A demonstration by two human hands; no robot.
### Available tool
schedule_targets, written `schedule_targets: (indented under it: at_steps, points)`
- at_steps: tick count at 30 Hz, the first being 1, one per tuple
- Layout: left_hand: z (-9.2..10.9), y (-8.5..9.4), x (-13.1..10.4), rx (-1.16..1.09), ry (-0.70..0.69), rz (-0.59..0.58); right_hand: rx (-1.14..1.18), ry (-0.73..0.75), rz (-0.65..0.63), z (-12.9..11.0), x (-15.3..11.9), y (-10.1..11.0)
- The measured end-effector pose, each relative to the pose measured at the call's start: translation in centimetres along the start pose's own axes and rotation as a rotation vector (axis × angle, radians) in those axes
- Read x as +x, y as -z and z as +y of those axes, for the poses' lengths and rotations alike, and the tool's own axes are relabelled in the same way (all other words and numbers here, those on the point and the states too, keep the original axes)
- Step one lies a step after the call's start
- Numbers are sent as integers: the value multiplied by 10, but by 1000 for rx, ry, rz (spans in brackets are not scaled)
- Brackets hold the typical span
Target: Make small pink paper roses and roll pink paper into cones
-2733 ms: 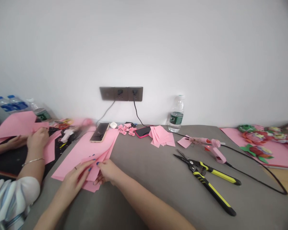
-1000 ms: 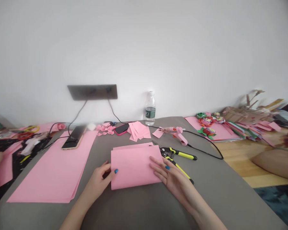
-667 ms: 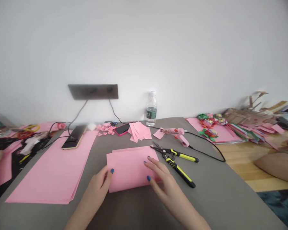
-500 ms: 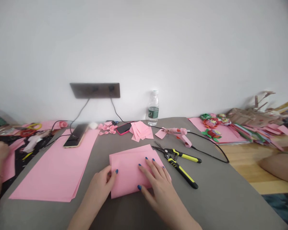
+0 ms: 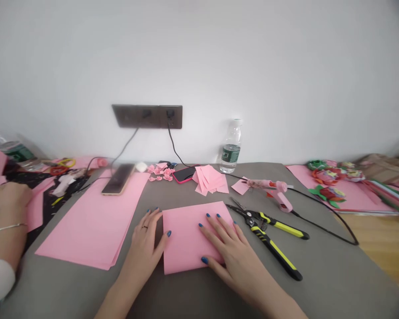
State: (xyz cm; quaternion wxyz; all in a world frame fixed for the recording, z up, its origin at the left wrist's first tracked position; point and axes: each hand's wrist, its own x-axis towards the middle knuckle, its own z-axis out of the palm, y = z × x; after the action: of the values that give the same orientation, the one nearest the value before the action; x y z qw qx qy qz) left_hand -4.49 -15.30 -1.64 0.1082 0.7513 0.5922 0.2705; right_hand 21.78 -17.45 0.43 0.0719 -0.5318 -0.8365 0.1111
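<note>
A handicraft workspace, judging by the glue gun (image 5: 279,197), combination pliers (image 5: 265,240), folded pink paper (image 5: 186,241) and, less clearly, paper flowers (image 5: 327,177).

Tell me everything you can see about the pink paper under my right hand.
The paper is plain pink, matte and thin-looking, roughly rectangular, and seems folded along its near edge. It lies flat on the gray table. Your right hand, spread out, covers its right part; your left hand has its thumb at the left edge. Pliers lie by its far right corner.
</note>
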Motion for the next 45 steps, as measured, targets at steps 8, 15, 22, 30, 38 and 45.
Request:
schedule_targets:
  at_steps: [8, 15, 22, 30, 38, 45]
  points:
    - [-6, 4, -10, 25, -57, -109, -54, 51, 59, 9, 2, -10]
    - [-6, 1, -9, 63, -75, -90, -52, 77, 93, 13, 4, -13]
    - [-6, 0, -10, 90, -85, -77, -49, 92, 90, 14, 4, -12]
    - [-5, -1, -10, 85, -83, -70, -70, 103, 113, 14, 2, -14]
    - [-4, 0, -10, 82, -82, -75, -47, 97, 117, 14, 1, -14]
    - [-4, 1, -9, 104, -90, -81, -33, 85, 117, 13, 2, -14]
